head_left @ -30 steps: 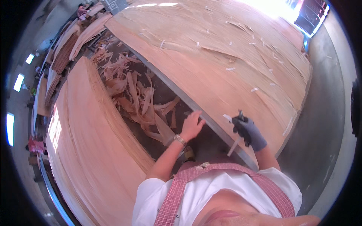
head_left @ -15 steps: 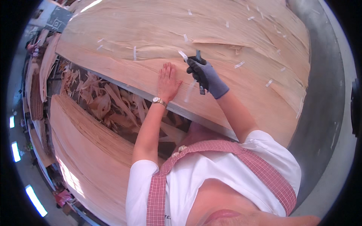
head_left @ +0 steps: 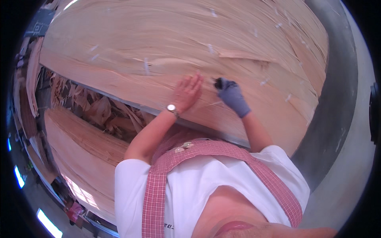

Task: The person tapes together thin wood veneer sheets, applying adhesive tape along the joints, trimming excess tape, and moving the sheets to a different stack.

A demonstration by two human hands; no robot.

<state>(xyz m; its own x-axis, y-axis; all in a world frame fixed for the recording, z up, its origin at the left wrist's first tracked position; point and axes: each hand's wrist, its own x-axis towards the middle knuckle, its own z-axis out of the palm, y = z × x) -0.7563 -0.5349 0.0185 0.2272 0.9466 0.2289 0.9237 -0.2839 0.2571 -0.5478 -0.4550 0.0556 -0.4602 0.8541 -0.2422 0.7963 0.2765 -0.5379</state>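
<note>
My bare left hand (head_left: 188,93), a watch (head_left: 171,108) on its wrist, lies flat with fingers stretched out on a wide sheet of pale wood veneer (head_left: 119,81). To its right, my right hand (head_left: 231,93) wears a grey glove with dark fingers. Its fingers are curled closed low over the veneer, smeared by motion, and what they hold is hidden. Between the two hands runs a faint pale strip (head_left: 212,104). Short white tape pieces (head_left: 147,66) are stuck across the wrinkled veneer beyond my hands.
Below the table edge at left lies a heap of torn veneer scraps (head_left: 97,109). A thick stack of veneer sheets (head_left: 79,146) stands nearer on the left. Grey floor (head_left: 337,119) borders the table's right side. More long wood pieces (head_left: 33,79) lean at the far left.
My left hand has slid right and slightly nearer. My right hand has moved right and lower, its fingers now turned down toward the veneer; the white strip at its fingertips no longer shows there.
</note>
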